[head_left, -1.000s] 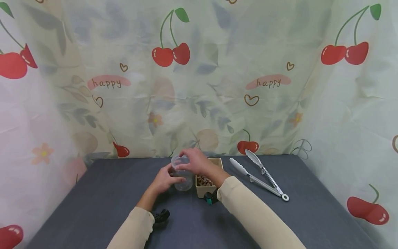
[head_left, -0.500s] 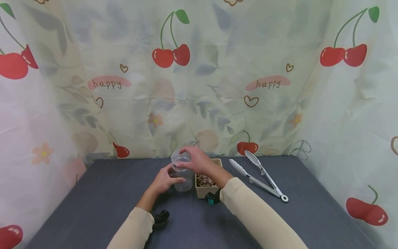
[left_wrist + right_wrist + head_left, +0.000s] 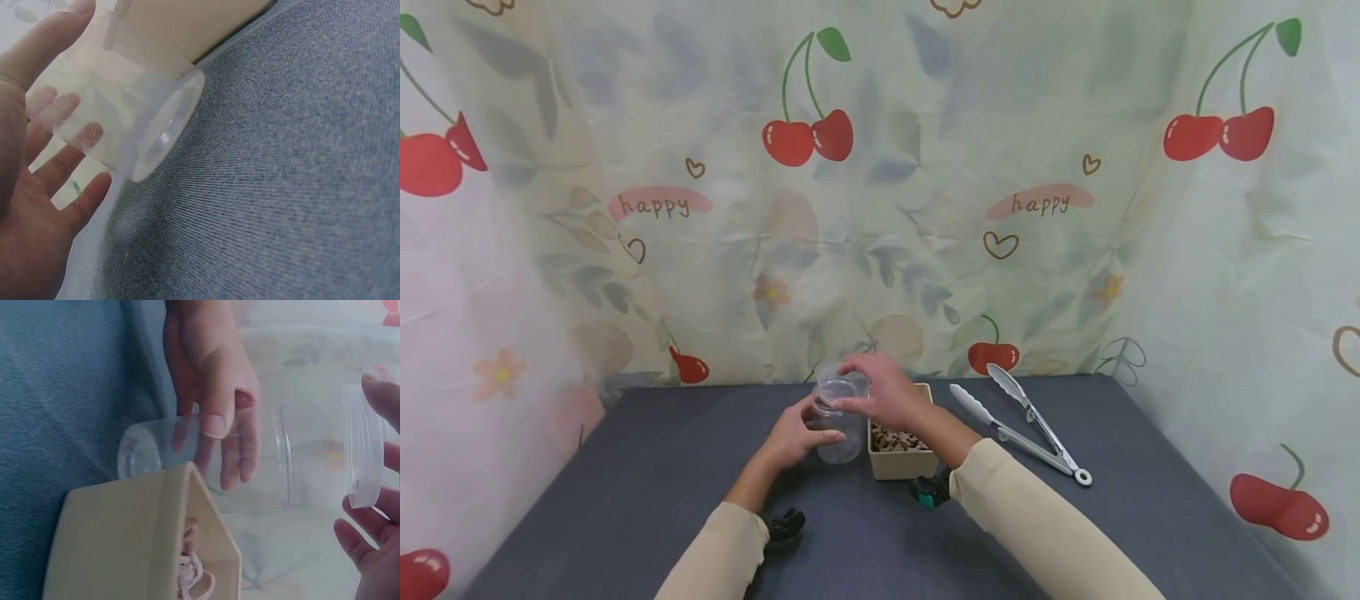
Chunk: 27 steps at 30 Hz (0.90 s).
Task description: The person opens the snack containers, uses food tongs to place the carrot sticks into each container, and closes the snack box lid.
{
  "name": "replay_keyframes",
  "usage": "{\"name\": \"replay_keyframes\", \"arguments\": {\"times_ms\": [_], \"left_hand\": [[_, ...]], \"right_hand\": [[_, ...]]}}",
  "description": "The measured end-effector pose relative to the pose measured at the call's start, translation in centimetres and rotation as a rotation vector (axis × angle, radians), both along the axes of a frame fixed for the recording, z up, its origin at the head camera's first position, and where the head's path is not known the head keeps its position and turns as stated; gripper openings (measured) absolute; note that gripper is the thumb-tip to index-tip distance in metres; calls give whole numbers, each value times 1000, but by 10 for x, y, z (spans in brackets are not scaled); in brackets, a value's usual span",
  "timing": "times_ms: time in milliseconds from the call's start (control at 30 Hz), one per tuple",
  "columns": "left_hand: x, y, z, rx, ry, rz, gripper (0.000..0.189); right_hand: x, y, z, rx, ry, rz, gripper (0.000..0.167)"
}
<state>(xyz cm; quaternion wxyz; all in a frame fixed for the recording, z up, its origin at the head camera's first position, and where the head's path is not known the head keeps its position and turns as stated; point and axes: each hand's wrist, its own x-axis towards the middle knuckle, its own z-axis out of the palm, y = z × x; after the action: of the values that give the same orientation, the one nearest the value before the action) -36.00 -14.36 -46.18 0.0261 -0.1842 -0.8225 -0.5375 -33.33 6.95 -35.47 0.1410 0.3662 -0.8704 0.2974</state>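
My left hand [image 3: 793, 435] grips a clear plastic jar [image 3: 839, 450] that stands upright on the table, thumb on one side and fingers round the other. In the right wrist view the jar's threaded mouth is uncovered, and no contents show through its wall. Just above and apart from the mouth, my right hand [image 3: 886, 390] holds a translucent round lid [image 3: 362, 450] by its edge between thumb and fingers. Close to the jar's right stands a beige box [image 3: 904, 467] with brownish-pink stringy pieces [image 3: 197, 575] inside; my right forearm partly covers it in the head view.
Metal tongs [image 3: 1030, 445] lie spread apart on the dark grey table [image 3: 625, 483], right of the box. A cherry-patterned curtain [image 3: 880, 250] hangs behind the table and along both sides. Each wrist carries a black strap device [image 3: 786, 525].
The lid has come up off the jar's mouth and shifted slightly right with my right hand. My left hand keeps its grip on the jar, which stays in place.
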Motion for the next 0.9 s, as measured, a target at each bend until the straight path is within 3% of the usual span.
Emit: {"name": "replay_keyframes", "arguments": {"times_ms": [467,767,900], "left_hand": [[2,2,3,-61,-5,53,77],[4,2,7,-16,28,6,65],[1,1,3,-27,48,-4,65]], "right_hand": [[24,15,-14,-37,-29,4,46],[37,24,-22,-17,-40,37,47],[44,31,-29,1,-55,57,48]]}}
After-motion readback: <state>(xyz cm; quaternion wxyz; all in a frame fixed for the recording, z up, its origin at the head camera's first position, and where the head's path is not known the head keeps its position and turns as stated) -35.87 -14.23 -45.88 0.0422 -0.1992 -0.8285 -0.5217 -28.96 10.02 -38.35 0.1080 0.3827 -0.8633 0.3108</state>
